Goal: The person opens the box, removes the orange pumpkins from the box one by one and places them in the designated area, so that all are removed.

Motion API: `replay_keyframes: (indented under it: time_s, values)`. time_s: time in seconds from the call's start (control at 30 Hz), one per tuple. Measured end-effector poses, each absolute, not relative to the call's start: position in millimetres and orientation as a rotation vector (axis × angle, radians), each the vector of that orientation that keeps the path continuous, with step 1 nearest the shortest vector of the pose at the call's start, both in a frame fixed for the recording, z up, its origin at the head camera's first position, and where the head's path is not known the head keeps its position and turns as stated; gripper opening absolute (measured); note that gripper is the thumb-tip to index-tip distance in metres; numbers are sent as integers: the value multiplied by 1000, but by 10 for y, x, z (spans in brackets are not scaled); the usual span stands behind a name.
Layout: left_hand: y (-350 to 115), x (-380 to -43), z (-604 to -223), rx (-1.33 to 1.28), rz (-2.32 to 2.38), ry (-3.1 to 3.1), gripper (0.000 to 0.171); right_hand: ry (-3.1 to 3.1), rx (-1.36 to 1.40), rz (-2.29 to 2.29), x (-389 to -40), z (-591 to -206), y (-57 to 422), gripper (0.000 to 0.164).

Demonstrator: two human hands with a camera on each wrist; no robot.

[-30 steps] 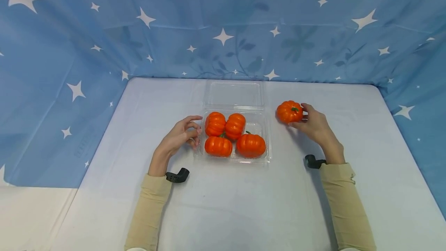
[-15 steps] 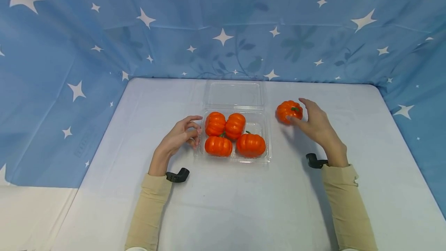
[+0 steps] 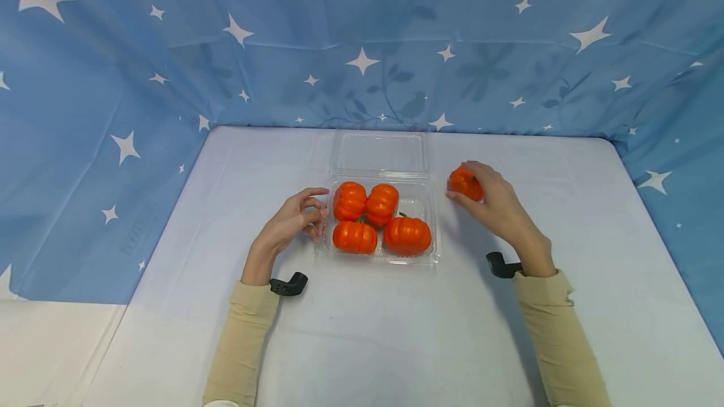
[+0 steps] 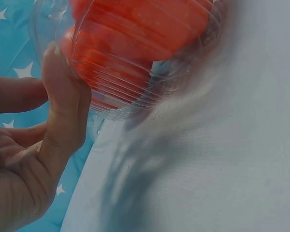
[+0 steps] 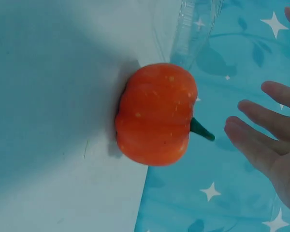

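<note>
There goes the right hand [image 3: 498,207], swung left over the loose pumpkin [image 3: 465,184], fingers spread, grasping nothing. The pumpkin sits between the clear container [image 3: 417,195] and open table [image 3: 588,218]; the left hand [image 3: 287,222], fingers relaxed, touches the container's left edge.

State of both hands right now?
Left hand: at the left side of the clear container; can't tell if it grips.
Right hand: open, near the pumpkin outside the container, holding nothing.
</note>
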State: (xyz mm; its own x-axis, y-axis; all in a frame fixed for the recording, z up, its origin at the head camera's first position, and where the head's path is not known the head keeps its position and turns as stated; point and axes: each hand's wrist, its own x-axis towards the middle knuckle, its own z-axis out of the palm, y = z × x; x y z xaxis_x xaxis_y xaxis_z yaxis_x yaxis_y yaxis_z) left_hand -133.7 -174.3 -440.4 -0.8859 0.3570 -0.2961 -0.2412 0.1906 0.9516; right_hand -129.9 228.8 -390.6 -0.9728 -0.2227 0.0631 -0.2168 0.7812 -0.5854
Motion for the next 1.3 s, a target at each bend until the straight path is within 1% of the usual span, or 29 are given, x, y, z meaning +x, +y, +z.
replay_keyframes:
  time_s: [0.17,0.3,0.57,0.8,1.3]
  values:
    - [-1740,-1331,-4391,112,1742,2021,55,2941,-387,-992,-1283,-3918,2224,68]
    - [-1742,-1331,-4395,105,1740,2018,55,2911,-469,-1042,-1279,-3949,2164,65]
    - [-1757,-1339,-4397,99,1753,2005,54,2744,-554,-1099,-1245,-4000,2003,68]
    - [-1755,-1338,-4407,110,1755,2006,55,2672,-650,-1143,-1195,-4048,1904,61]
    - [-1743,-1330,-4384,122,1753,1994,55,2616,-661,-958,-1153,-4082,1777,73]
